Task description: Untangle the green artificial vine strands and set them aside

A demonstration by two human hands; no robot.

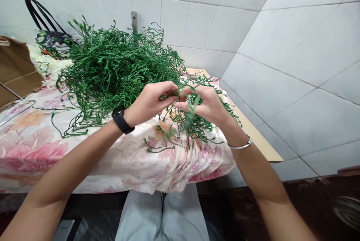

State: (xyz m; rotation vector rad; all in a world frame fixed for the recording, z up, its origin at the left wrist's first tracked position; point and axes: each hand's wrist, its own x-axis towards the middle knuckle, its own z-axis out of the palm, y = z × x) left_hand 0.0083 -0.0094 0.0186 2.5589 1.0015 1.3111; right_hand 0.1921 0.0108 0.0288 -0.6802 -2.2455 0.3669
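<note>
Left hand (156, 100) and right hand (206, 102) both pinched narrow on a green stem (192, 110) between them above the counter (107, 169), axis seemingly crosswise though partly blurred, bigger green heap (118, 65) nearer left hand.

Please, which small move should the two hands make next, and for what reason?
Perhaps the right hand could slowly draw the thin green stems straight while the left hand steadies them. Both hands are close together at these stems, and some of the green near the right hand is blurred, so a slow move seems safer.
</note>
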